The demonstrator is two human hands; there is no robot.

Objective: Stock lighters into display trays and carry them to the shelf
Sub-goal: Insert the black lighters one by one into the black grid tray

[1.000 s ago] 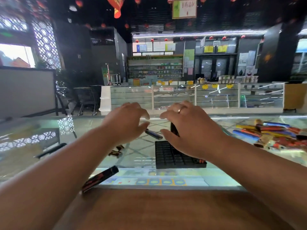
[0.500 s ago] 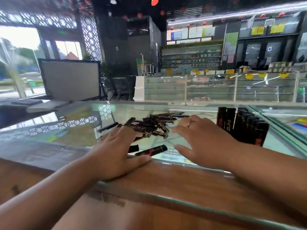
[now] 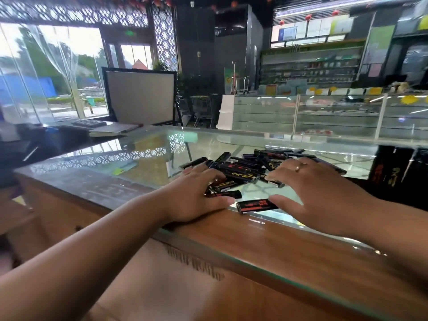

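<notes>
Gathering now: both hands lie palm-down over the loose heap of black lighters with red and gold markings (image 3: 245, 167) at centre frame, on the glass-topped counter with a wooden near edge (image 3: 143, 163). My reading is that the next lighters are being picked out.
Left hand (image 3: 196, 198): the fingers are spread and gently bent, with their tips on the near-left lighters of the heap. The thumb lies flat on the counter beside one of them. Nothing is plainly gripped.
Right hand (image 3: 315, 193): it wears a gold ring (image 3: 298, 168). The fingers are splayed over the heap's right side. The thumb tip touches the end of a single black lighter with a red mark (image 3: 257, 205), which lies apart from the heap at the near edge of the glass. No closed hold shows.
Stocked so far: a row of upright black lighters (image 3: 398, 174) stands close-packed at the right edge of the frame, probably in a display tray. The tray itself cannot be seen.
Left to do: many lighters lie loose in the heap, so stocking looks partway at best. Nothing is lifted for carrying yet.
Shelf: stocked wall shelves (image 3: 310, 66) show in the upper right of the frame, well apart from the counter. Which shelf is the goal cannot be told.
</notes>
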